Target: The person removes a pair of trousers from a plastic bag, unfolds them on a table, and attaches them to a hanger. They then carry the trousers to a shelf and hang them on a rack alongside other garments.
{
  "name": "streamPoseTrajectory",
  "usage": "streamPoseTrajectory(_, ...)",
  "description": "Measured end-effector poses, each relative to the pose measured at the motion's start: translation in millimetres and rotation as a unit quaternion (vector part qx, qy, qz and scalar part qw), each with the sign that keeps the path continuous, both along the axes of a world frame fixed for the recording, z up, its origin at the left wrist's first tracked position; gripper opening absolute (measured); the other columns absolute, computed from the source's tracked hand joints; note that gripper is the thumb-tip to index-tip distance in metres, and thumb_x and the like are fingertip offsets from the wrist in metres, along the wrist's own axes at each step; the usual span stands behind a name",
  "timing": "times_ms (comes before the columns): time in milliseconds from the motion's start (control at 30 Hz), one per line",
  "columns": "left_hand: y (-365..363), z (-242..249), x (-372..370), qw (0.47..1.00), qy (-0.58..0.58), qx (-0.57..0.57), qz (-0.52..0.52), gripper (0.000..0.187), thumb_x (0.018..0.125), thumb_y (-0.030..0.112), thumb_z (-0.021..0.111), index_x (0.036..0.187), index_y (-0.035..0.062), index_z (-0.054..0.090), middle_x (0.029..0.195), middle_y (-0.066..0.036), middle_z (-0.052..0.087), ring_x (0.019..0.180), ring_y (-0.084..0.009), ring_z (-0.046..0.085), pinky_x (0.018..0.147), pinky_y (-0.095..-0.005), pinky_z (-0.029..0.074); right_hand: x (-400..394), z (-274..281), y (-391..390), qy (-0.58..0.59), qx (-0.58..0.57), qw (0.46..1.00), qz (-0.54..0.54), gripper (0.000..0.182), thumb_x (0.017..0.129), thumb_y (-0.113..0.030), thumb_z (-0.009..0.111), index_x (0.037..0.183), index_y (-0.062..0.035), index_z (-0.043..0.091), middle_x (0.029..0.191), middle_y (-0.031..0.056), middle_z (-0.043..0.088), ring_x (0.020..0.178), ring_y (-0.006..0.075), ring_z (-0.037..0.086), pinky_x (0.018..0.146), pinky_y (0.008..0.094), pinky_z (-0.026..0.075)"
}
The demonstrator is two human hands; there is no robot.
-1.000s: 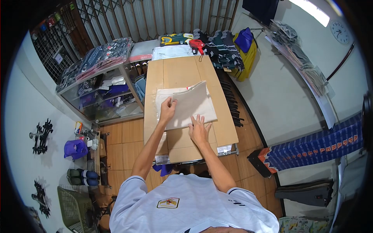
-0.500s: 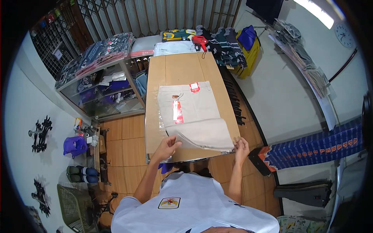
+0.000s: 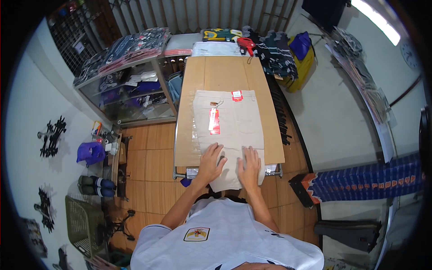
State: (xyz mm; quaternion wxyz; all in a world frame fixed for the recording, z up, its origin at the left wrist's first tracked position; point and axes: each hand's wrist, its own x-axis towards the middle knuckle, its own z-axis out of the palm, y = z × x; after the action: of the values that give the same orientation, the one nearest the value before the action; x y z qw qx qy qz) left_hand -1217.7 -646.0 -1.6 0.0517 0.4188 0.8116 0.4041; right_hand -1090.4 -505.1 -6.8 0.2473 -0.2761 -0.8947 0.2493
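Note:
Beige trousers (image 3: 240,119), folded lengthwise, lie flat on the cardboard-topped table (image 3: 234,74), with their lower part hanging past the near edge. A red and white hang tag (image 3: 214,122) rests on them, and a red label (image 3: 237,95) sits near the waistband. My left hand (image 3: 212,164) lies flat on the cloth at the left, fingers spread. Level with it on the right, my right hand (image 3: 249,167) also presses on the fabric with its fingers stretched out. Neither hand grips anything.
A glass display case (image 3: 126,92) with stacked packed clothes stands left of the table. At the table's far end are a red tag gun or scanner-like tool (image 3: 246,43) and folded dark shirts (image 3: 276,56). A blue patterned box stack (image 3: 364,178) stands at the right.
The folded-up lower part of the trousers has been laid out toward me and over the near edge. Both hands have moved inward onto the cloth, and the view has shifted slightly.

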Motion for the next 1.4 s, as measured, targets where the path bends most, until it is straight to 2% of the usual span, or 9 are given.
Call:
streamPoseTrajectory(167, 3.4, -32.3, 31.1, 0.983, 0.132, -0.109, 0.064, 0.059, 0.097, 0.032, 0.054, 0.147, 0.0038, 0.042, 0.157, -0.025, 0.032, 0.146, -0.0409, 0.029, 0.115, -0.0586, 0.024, -3.2, -25.2, -11.8, -0.099, 0.102, 0.990, 0.012, 0.056, 0.093, -0.031, 0.058, 0.145, -0.0114, 0.051, 0.156, 0.0267, 0.033, 0.146, 0.0460, 0.025, 0.113, 0.0673, 0.015)
streamPoseTrajectory(433, -13.8, -30.5, 39.3, 0.998, 0.020, -0.019, 0.062, 0.042, 0.096, 0.020, 0.056, 0.136, 0.0051, 0.055, 0.153, -0.020, 0.041, 0.144, -0.0403, 0.033, 0.116, -0.0589, 0.022, -1.1, -17.3, -15.0, -0.114, 0.080, 0.990, 0.030, 0.057, 0.093, -0.030, 0.058, 0.146, -0.0106, 0.049, 0.158, 0.0259, 0.030, 0.148, 0.0444, 0.022, 0.115, 0.0661, 0.012)
streamPoseTrajectory(567, -61.4, -13.5, 79.6, 0.979, -0.105, 0.144, 0.094, 0.027, 0.094, 0.010, 0.059, 0.118, 0.0001, 0.065, 0.125, -0.017, 0.065, 0.120, -0.0339, 0.060, 0.104, -0.0426, 0.045, 3.1, -21.7, -13.9, -0.069, 0.037, 0.996, 0.050, 0.054, 0.090, -0.023, 0.063, 0.141, -0.0085, 0.052, 0.155, 0.0241, 0.035, 0.146, 0.0418, 0.026, 0.115, 0.0659, 0.012)
streamPoseTrajectory(600, -75.1, -10.3, 92.5, 0.969, -0.133, 0.169, 0.125, 0.024, 0.094, 0.009, 0.060, 0.114, -0.0003, 0.066, 0.111, -0.017, 0.070, 0.105, -0.0330, 0.067, 0.090, -0.0367, 0.052, 4.9, -20.5, -14.8, -0.045, 0.016, 0.997, 0.061, 0.054, 0.089, -0.022, 0.063, 0.140, -0.0081, 0.053, 0.154, 0.0238, 0.037, 0.145, 0.0413, 0.029, 0.115, 0.0653, 0.013)
streamPoseTrajectory(700, -133.1, -12.4, 124.1, 0.953, -0.210, 0.121, 0.182, 0.023, 0.095, 0.010, 0.060, 0.114, -0.0007, 0.067, 0.108, -0.016, 0.071, 0.101, -0.0320, 0.068, 0.090, -0.0379, 0.053, 5.0, -6.2, -38.6, 0.044, -0.007, 0.992, 0.116, 0.047, 0.087, -0.011, 0.065, 0.133, -0.0047, 0.056, 0.146, 0.0227, 0.046, 0.138, 0.0392, 0.040, 0.113, 0.0570, 0.024)
streamPoseTrajectory(867, -237.5, -41.9, 155.1, 0.917, -0.256, 0.122, 0.279, 0.024, 0.097, 0.012, 0.060, 0.115, -0.0006, 0.067, 0.111, -0.014, 0.071, 0.104, -0.0247, 0.068, 0.091, -0.0346, 0.052, -11.4, 5.4, -134.1, 0.133, -0.033, 0.958, 0.252, 0.037, 0.085, 0.002, 0.064, 0.123, 0.0021, 0.059, 0.133, 0.0247, 0.056, 0.116, 0.0366, 0.059, 0.097, 0.0412, 0.048)
streamPoseTrajectory(1000, -331.7, -59.4, 164.7, 0.901, -0.267, 0.140, 0.311, 0.028, 0.098, 0.016, 0.060, 0.120, -0.0019, 0.065, 0.114, -0.015, 0.071, 0.107, -0.0245, 0.067, 0.095, -0.0353, 0.052, -39.7, -6.0, -240.1, 0.122, -0.130, 0.901, 0.395, 0.029, 0.086, 0.003, 0.063, 0.114, 0.0027, 0.063, 0.110, 0.0176, 0.068, 0.083, 0.0255, 0.066, 0.077, 0.0357, 0.054)
streamPoseTrajectory(1133, -427.3, -47.5, 169.9, 0.885, -0.216, 0.136, 0.390, 0.029, 0.096, 0.015, 0.061, 0.119, -0.0028, 0.064, 0.115, -0.018, 0.071, 0.107, -0.0279, 0.068, 0.094, -0.0370, 0.052, -62.5, -20.2, -356.1, 0.034, -0.193, 0.841, 0.505, 0.019, 0.090, -0.005, 0.062, 0.107, 0.0023, 0.068, 0.095, 0.0212, 0.072, 0.081, 0.0326, 0.071, 0.074, 0.0377, 0.056)
streamPoseTrajectory(1400, -581.0, -38.4, 196.7, 0.784, -0.209, 0.193, 0.552, 0.027, 0.096, 0.009, 0.061, 0.120, -0.0035, 0.063, 0.110, -0.017, 0.071, 0.103, -0.0240, 0.068, 0.090, -0.0357, 0.054, -69.5, -6.0, -532.5, -0.063, -0.228, 0.752, 0.615, 0.017, 0.094, -0.009, 0.063, 0.105, 0.0015, 0.069, 0.093, 0.0196, 0.073, 0.075, 0.0275, 0.071, 0.070, 0.0352, 0.055)
